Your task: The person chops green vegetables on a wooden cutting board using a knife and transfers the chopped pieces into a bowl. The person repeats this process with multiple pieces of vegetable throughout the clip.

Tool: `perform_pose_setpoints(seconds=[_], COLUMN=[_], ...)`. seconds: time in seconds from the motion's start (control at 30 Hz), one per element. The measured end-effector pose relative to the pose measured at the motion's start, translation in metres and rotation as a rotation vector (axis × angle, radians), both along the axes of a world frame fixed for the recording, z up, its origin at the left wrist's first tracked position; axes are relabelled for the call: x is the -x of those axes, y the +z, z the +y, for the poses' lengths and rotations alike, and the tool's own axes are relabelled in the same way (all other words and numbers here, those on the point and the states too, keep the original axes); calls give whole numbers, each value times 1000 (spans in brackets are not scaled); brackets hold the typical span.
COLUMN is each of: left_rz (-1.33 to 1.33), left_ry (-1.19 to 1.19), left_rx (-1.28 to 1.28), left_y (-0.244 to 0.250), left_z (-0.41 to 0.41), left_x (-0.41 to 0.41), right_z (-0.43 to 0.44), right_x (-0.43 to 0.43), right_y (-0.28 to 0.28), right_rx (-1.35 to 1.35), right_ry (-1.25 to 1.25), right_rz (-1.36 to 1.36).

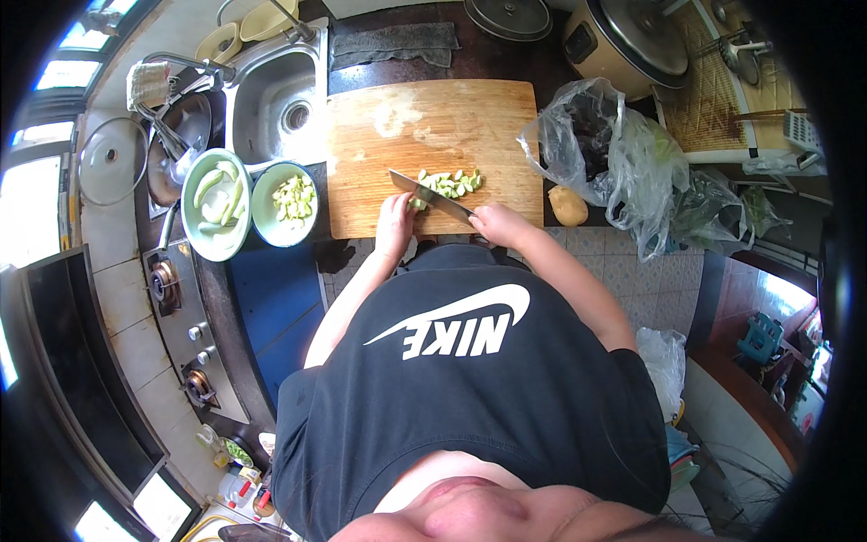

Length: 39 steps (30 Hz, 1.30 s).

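A wooden cutting board (433,129) lies before me on the dark counter. My right hand (500,225) grips the handle of a kitchen knife (433,198), its wide blade pointing to the upper left. Against the near side of the blade, my left hand (396,218) holds a piece of green vegetable (416,202) down on the board. Chopped green vegetable pieces (452,183) lie just beyond the blade. To the left, a bowl (286,234) contains small pale green pieces, and a larger light green bowl (191,230) holds long pale green vegetables.
Left of the board is a steel sink (274,108), with a gas stove (177,332) nearer me. A potato (568,206) and plastic bags (582,129) of produce sit at the right. A rice cooker (603,51) and a pot lid (509,15) stand behind.
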<state>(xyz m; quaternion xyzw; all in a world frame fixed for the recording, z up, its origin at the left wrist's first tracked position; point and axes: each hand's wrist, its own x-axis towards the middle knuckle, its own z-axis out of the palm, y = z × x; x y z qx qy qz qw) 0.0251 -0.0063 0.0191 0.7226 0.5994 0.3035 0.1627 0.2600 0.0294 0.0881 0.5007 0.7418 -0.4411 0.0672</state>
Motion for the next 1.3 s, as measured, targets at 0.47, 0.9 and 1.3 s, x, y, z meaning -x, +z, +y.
perform_pose_setpoints(seconds=[0.47,0.9,1.3], left_rz=[112,129,59], left_ry=[-38,-1,-41], left_rx=[-54,-7,-63], left_y=[-3,-3,1], left_z=[-3,-3,-3], left_x=[-3,-6,-2], right_z=[-14,-12,-5], right_x=[-11,10,-5], right_y=[20,5,2], right_rx=[-122,-75,-11], right_ry=[-33,-11,-109], right_rz=[78,3,36])
